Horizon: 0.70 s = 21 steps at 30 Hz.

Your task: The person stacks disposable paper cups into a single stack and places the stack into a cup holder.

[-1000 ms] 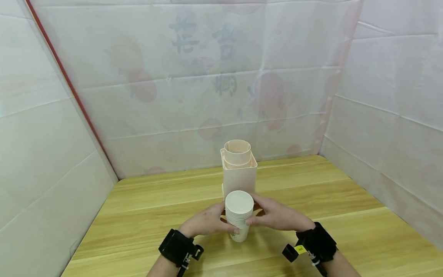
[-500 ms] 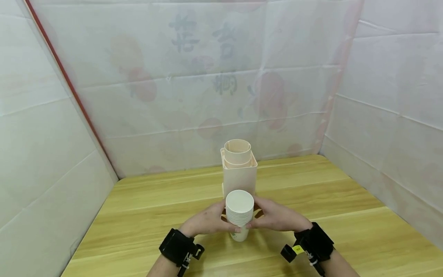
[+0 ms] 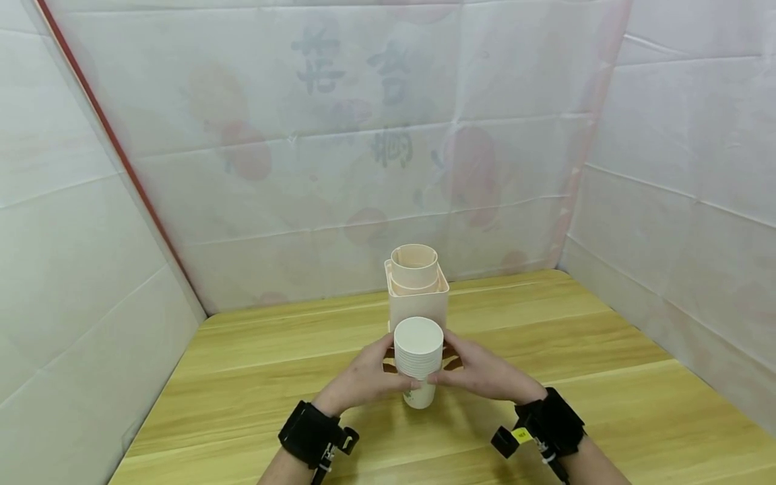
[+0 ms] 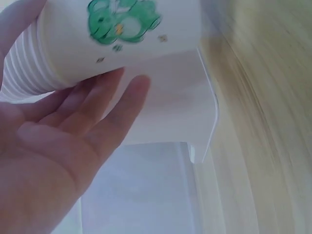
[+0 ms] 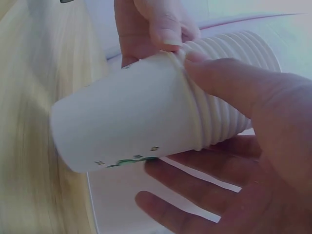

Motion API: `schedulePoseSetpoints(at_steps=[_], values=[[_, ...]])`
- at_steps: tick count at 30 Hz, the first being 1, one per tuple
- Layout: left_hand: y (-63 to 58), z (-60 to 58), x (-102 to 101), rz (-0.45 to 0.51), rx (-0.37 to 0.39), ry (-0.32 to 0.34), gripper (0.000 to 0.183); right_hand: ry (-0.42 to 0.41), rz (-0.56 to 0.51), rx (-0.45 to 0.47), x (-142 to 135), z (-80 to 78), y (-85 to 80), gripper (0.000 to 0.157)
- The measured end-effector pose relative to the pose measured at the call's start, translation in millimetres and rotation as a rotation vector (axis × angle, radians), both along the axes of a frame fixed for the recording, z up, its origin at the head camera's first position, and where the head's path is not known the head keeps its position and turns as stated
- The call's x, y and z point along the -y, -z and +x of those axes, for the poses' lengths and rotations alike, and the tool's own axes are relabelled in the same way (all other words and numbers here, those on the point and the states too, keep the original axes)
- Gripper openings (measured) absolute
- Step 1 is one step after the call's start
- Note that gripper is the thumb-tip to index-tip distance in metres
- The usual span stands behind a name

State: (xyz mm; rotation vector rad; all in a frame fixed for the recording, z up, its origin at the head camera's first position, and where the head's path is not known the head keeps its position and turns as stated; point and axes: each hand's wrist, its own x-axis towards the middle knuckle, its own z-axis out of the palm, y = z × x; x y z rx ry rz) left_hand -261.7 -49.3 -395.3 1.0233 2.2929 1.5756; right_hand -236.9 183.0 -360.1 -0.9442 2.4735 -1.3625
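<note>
A nested stack of white paper cups (image 3: 418, 350) stands mouth up between my two hands in the head view. Both thumbs lie on its near side, with the fingers reaching round behind. My left hand (image 3: 366, 374) grips it from the left, and my right hand (image 3: 485, 370) from the right. A green cartoon animal is printed on the outermost cup (image 4: 165, 29) in the left wrist view. Directly behind the stack is a cream square-sided box (image 3: 418, 310) with a round, open-topped tube (image 3: 414, 269) rising out of it.
The wooden table (image 3: 273, 377) runs back to a white cloth wall (image 3: 339, 188) with faint printing. White cloth also encloses the left and right sides. Each wrist wears a black camera band.
The cup stack has shifted upward in the head view, toward the box, with both hands moving along with it. The box and tube stay in place.
</note>
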Motion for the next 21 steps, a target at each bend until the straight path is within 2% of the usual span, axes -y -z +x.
schedulePoseSetpoints(at_steps=[3,9,14,18,21], values=[[-2.2,-0.3,0,0.033,-0.017,-0.052,0.068,0.042,-0.016,-0.025,0,-1.7,0.1,0.067],[-5.9,0.2,-1,0.102,-0.041,-0.119,0.068,0.085,-0.062,-0.074,-2,-13.1,14.4,0.062],[-9.2,0.7,-2,0.112,-0.059,-0.145,0.068,0.098,-0.105,-0.101,-3,-15.1,17.0,0.061],[-13.1,1.6,-3,0.120,-0.062,-0.165,0.067,0.096,-0.127,-0.158,-2,-14.8,14.1,0.063],[-23.4,7.2,-4,0.125,-0.061,-0.172,0.065,0.090,-0.149,-0.203,-1,-13.9,11.9,0.063]])
